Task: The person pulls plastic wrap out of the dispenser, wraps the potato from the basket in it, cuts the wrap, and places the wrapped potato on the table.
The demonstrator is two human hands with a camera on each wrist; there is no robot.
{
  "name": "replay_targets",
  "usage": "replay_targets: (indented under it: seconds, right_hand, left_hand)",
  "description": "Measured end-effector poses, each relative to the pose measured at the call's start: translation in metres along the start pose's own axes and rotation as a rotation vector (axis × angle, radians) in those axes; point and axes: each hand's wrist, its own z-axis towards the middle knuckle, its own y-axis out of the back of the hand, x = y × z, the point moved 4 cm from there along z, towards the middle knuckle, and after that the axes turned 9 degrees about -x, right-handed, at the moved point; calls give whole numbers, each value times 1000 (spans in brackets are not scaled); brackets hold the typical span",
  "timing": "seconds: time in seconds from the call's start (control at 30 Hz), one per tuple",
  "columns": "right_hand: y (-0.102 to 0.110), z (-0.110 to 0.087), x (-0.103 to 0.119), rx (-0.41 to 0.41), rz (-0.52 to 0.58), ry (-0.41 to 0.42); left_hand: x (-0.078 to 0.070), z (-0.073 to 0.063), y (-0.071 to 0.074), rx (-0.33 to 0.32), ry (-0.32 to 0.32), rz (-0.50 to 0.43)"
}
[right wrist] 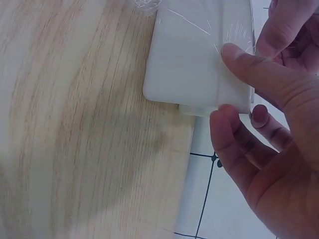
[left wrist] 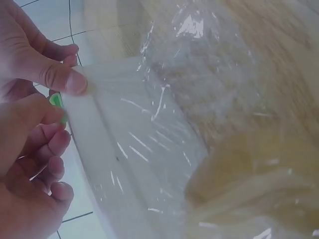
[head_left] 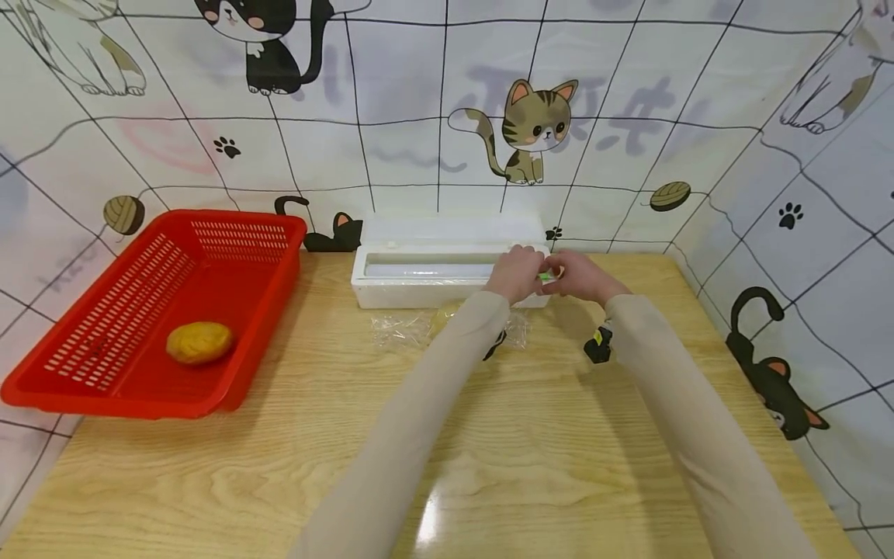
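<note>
A white cling film dispenser point(head_left: 412, 293) stands against the back wall with its lid raised and the film roll showing. Clear film point(left wrist: 149, 114) hangs over its front onto the table, around a yellow, rounded item point(head_left: 443, 317). At the right end, my left hand point(head_left: 515, 273) pinches a small green slider point(left wrist: 58, 105) on the dispenser's edge. My right hand point(head_left: 583, 277) grips the corner beside it, thumb point(right wrist: 237, 55) on the front face and fingers curled around the end. In the head view the left sleeve partly covers the yellow item.
A red plastic basket point(head_left: 244, 373) stands on the left of the wooden table point(head_left: 531, 450), holding a yellow, potato-shaped item point(head_left: 199, 343). A cat-patterned cloth point(head_left: 405, 101) rises behind and at both sides. Black wrist camera mount point(head_left: 597, 346) hangs by the right sleeve.
</note>
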Motion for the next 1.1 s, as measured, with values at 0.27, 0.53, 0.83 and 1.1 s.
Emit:
replay_targets:
  seconds: [0.27,0.53,0.83,1.1]
  right_hand:
    - [-6,2,4,-3,24,5]
    - [1,-2,4,-18,18,23]
    - [-3,-1,-4,-5,16,7]
    - [-4,-3,-2,-14,23,-9]
  left_hand:
    - [24,-12,6,56,-16,78]
    - [76,-44,26,95,-32,9]
    - [150,-88,48,55,-73,-43]
    - [216,-133,67,20,7,-113]
